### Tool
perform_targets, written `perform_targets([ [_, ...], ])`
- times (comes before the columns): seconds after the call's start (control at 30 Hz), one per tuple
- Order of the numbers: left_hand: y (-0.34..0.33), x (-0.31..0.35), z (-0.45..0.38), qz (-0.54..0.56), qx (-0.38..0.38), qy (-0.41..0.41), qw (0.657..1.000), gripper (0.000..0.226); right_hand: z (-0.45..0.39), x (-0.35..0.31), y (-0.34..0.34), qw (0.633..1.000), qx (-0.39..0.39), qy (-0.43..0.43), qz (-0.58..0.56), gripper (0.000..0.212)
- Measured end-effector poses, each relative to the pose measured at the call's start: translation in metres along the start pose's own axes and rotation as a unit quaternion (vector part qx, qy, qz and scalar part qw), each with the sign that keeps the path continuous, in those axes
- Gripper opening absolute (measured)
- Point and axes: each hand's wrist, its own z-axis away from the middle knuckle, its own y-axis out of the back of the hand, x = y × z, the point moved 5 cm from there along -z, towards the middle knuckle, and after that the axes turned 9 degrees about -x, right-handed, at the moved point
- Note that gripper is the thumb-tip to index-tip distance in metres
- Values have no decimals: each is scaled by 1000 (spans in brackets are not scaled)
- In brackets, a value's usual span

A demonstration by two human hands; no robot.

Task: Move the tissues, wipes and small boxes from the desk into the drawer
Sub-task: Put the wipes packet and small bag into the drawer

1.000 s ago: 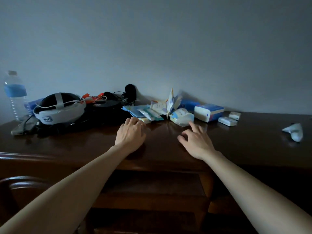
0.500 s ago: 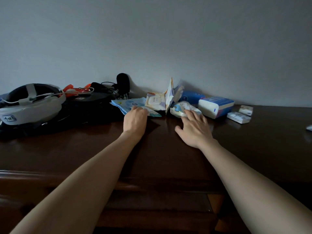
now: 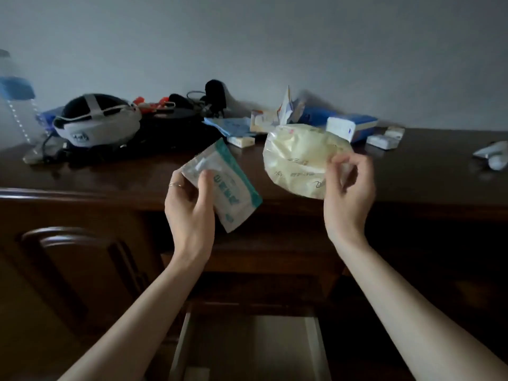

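1. Dark brown wooden desk (image 3: pixel 412 171) spans the view, its front edge at mid-height.
2. Open drawer (image 3: pixel 310 342) with pale side walls lies low in the centre, below both forearms.
3. White and black headset (image 3: pixel 93 125) rests on the desk's left side, with black cables and orange parts behind it and a blue-labelled water bottle (image 3: pixel 16 89) at the far left edge.
4. Cream-coloured soft pack (image 3: pixel 297 160) is held up above the desk's front edge; the right hand (image 3: pixel 347 193) pinches its right edge between thumb and curled fingertips.
5. White pack with a green border (image 3: pixel 228 188) hangs tilted, its lower end below the desk edge; the left hand (image 3: pixel 189 207) grips its upper left part, thumb on the front and fingers behind. A thin ring shows on 1 finger.
6. Blue and white tissue box (image 3: pixel 349 127) sits at the back of the desk by the wall, beside an opened upright wrapper and a flat blue packet (image 3: pixel 231 126).
7. 2 small white boxes (image 3: pixel 384 140) lie just right of the tissue box, and another small box (image 3: pixel 240 141) lies near the flat blue packet.
8. Crumpled pale item (image 3: pixel 494 158) lies at the desk's far right; what it is cannot be told.
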Motion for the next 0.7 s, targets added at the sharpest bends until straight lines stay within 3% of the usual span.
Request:
perform_targets([
  [0.1, 27, -26, 50, 30, -23, 51, 998, 14, 87, -3, 14, 995, -18, -49, -83, 8],
  [0.23, 74, -96, 113, -3, 5, 164, 986, 17, 198, 46, 13, 973, -94, -202, -58, 15],
  [0.37, 101, -178, 166, -51, -20, 321, 946, 19, 275, 121, 9, 903, -230, -360, 54, 16],
  [0.5, 115, -246, 202, -72, -63, 448, 889, 27, 329, 177, 15, 844, -321, -415, 111, 15],
  [0.63, 130, -278, 233, -81, -56, 508, 856, 23, 379, 221, 19, 768, -308, -543, 142, 14],
  [0.7, 137, -284, 238, -111, -44, 502, 857, 22, 398, 237, 19, 741, -282, -590, 152, 26],
])
